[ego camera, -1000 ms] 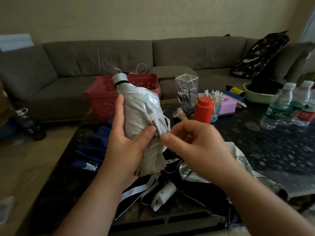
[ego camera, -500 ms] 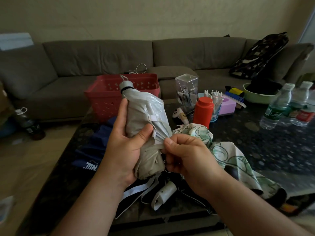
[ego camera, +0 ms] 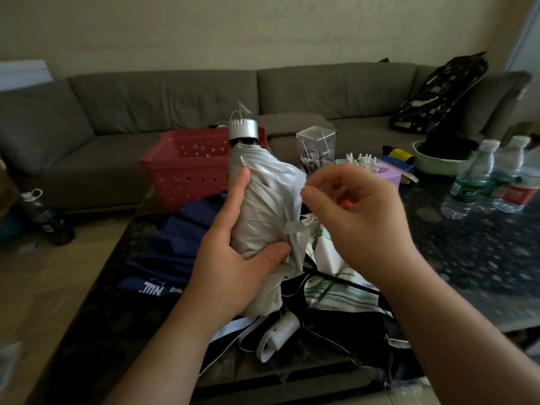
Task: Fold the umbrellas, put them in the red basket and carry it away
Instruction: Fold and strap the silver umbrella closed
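My left hand (ego camera: 233, 267) grips a folded silver-grey umbrella (ego camera: 263, 206) and holds it upright, its metal cap on top. Its strap tab hangs loose by my left thumb. My right hand (ego camera: 359, 220) hovers just right of the umbrella with fingers curled; I see nothing in it, though it is blurred. The red basket (ego camera: 187, 173) stands behind the umbrella at the table's far edge. On the table below lie a dark blue umbrella (ego camera: 178, 249), a green-patterned one (ego camera: 336, 290) and a black one with a white handle (ego camera: 280, 331).
On the dark table (ego camera: 467, 258) stand water bottles (ego camera: 467, 188) at the right, a clear box (ego camera: 315, 144), a pink box (ego camera: 390, 175) and a green bowl (ego camera: 435, 168). A grey sofa (ego camera: 146, 112) runs behind. A bottle (ego camera: 43, 217) stands on the floor at the left.
My right hand has let go of the fabric at the umbrella's lower side and risen to the right. My left hand has lifted the umbrella slightly and turned it more upright.
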The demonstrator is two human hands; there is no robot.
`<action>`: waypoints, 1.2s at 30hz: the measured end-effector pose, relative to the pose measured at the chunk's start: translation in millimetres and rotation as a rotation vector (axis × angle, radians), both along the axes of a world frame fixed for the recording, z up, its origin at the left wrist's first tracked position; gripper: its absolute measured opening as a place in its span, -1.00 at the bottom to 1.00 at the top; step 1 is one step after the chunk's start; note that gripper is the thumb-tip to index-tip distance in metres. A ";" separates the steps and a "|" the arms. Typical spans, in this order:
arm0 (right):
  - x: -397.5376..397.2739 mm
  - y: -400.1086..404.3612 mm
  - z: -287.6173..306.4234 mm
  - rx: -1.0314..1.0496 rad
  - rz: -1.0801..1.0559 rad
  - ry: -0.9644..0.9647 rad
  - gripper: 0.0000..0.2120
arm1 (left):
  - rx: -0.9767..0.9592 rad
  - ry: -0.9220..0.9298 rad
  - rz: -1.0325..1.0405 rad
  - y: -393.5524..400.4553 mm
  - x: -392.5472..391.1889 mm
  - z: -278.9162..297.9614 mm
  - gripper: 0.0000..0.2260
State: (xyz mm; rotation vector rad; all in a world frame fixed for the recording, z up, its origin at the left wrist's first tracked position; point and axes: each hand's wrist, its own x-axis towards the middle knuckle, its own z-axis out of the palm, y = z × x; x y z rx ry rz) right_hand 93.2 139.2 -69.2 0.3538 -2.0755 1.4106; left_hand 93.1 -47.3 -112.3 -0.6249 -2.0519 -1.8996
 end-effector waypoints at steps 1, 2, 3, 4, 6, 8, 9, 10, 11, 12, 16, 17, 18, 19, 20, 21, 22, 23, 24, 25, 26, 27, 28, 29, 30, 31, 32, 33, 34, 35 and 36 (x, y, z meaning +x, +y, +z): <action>-1.3 0.5 0.7 0.051 0.018 0.008 -0.81 | -0.012 0.007 -0.004 1.6 1.5 -0.4 -0.05; -1.8 1.1 0.5 0.101 0.038 -0.001 -0.78 | -0.020 0.014 -0.008 3.1 3.0 -0.5 -0.05; -2.8 1.6 -0.5 0.143 0.058 -0.028 -0.76 | -0.029 0.021 -0.009 4.4 4.5 -0.5 -0.06; -3.2 2.1 -1.5 0.173 0.073 -0.066 -0.76 | -0.039 0.027 -0.007 5.6 5.6 -0.4 -0.07; -2.4 3.3 -2.6 0.194 0.089 -0.137 -0.78 | -0.043 0.028 -0.004 7.3 6.6 -0.9 -0.07; -1.4 4.9 -2.5 0.180 0.099 -0.184 -0.76 | -0.028 0.016 -0.020 8.4 6.7 -1.1 -0.07; -0.2 5.0 -0.9 0.159 0.107 -0.198 -0.74 | -0.020 0.011 -0.027 8.9 6.6 -1.0 -0.07; 0.9 4.7 1.0 0.131 0.114 -0.207 -0.71 | -0.014 0.010 -0.032 9.4 6.5 -0.7 -0.07; 1.9 4.4 3.0 0.103 0.121 -0.219 -0.68 | -0.012 0.014 -0.036 9.6 6.5 -0.2 -0.08; 2.7 4.7 4.1 0.083 0.129 -0.233 -0.66 | -0.013 0.018 -0.042 9.7 6.5 0.3 -0.10; 2.7 5.1 7.5 -0.002 0.179 -0.314 -0.68 | -0.012 0.002 -0.070 8.1 6.1 -0.1 -0.11; 2.4 5.0 8.1 -0.090 0.225 -0.347 -0.69 | 0.003 -0.002 -0.089 7.9 6.2 -0.1 -0.10; 1.3 5.7 7.6 -0.207 0.282 -0.392 -0.71 | 0.033 -0.010 -0.114 7.8 6.3 0.0 -0.09; 0.2 6.9 7.0 -0.344 0.341 -0.448 -0.74 | 0.080 -0.024 -0.142 7.3 6.1 0.3 -0.09; -1.5 8.8 6.1 -0.477 0.392 -0.497 -0.75 | 0.141 -0.048 -0.170 6.2 5.5 1.0 -0.09; -2.5 11.6 5.7 -0.575 0.425 -0.527 -0.77 | 0.198 -0.072 -0.191 4.7 4.7 2.0 -0.09; -3.8 15.0 4.9 -0.621 0.439 -0.530 -0.79 | 0.235 -0.082 -0.201 2.5 3.4 2.8 -0.09; -4.0 17.7 4.8 -0.616 0.441 -0.508 -0.81 | 0.245 -0.075 -0.201 0.2 2.0 3.2 -0.09; -3.5 19.0 5.1 -0.567 0.437 -0.464 -0.80 | 0.236 -0.058 -0.193 -1.3 1.2 3.5 -0.09; -1.5 18.1 6.5 -0.489 0.428 -0.409 -0.78 | 0.214 -0.044 -0.177 -2.3 0.4 3.4 -0.08; 0.5 15.3 7.8 -0.403 0.416 -0.346 -0.78 | 0.185 -0.036 -0.162 -2.6 0.0 2.8 -0.08; 2.4 11.1 8.9 -0.324 0.403 -0.289 -0.78 | 0.159 -0.033 -0.156 -2.0 -0.2 2.2 -0.07; 3.4 6.5 9.4 -0.257 0.391 -0.246 -0.79 | 0.140 -0.032 -0.162 -0.7 -0.1 1.5 -0.07; 3.7 2.4 9.4 -0.207 0.373 -0.226 -0.81 | 0.126 -0.030 -0.175 0.6 0.2 0.7 -0.07; 2.9 -0.5 8.5 -0.178 0.352 -0.221 -0.82 | 0.115 -0.028 -0.188 1.9 0.7 0.2 -0.08; 2.1 -2.3 7.6 -0.167 0.335 -0.229 -0.83 | 0.109 -0.028 -0.197 2.7 1.5 0.0 -0.09; 1.1 -3.0 6.6 -0.174 0.325 -0.245 -0.83 | 0.105 -0.030 -0.204 3.0 2.2 0.1 -0.09; 1.1 -3.0 6.8 -0.192 0.325 -0.269 -0.83 | 0.102 -0.033 -0.213 2.9 3.1 0.4 -0.09; 0.8 -2.1 7.0 -0.215 0.331 -0.292 -0.83 | 0.096 -0.035 -0.223 2.7 3.9 0.7 -0.09; 0.9 -0.4 7.8 -0.233 0.340 -0.315 -0.84 | 0.092 -0.039 -0.233 1.9 4.4 1.0 -0.09; 0.3 1.4 8.6 -0.244 0.355 -0.339 -0.84 | 0.089 -0.045 -0.248 0.9 5.0 1.3 -0.09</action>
